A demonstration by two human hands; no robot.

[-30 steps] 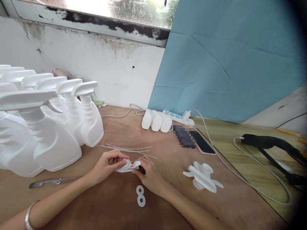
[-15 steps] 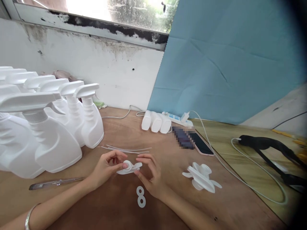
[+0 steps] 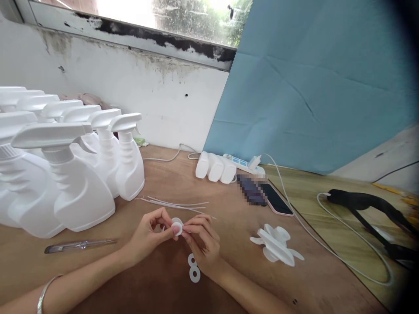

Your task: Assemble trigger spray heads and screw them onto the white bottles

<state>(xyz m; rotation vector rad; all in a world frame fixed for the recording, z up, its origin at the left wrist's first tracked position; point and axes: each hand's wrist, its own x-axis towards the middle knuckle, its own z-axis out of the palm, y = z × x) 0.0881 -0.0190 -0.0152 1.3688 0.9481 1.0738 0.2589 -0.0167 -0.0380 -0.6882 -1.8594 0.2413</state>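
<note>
Over the brown table, a white trigger spray head (image 3: 177, 227) is held between my two hands, its round collar turned toward me. My left hand (image 3: 153, 227) pinches it from the left, thumb on the collar. From the right, the closed fingertips of my right hand (image 3: 203, 242) grip its other side, hiding much of it. Two flat white ring washers (image 3: 194, 274) lie just below my right hand, one partly covered by it. Beyond my hands are several thin clear tubes (image 3: 176, 203). More white spray heads (image 3: 276, 245) lie piled to the right.
White spray bottles (image 3: 81, 192) stand crowded at the left, with a clear-handled screwdriver (image 3: 80, 246) in front. Several small white bottles (image 3: 215, 168) lie near a power strip (image 3: 240, 162). Two phones (image 3: 276, 198), a white cable (image 3: 304, 229) and a black strap-like object (image 3: 360, 200) are at the right.
The spray head has been turned so its round collar faces me. My right hand has closed its fingers on it; the view has shifted slightly.
</note>
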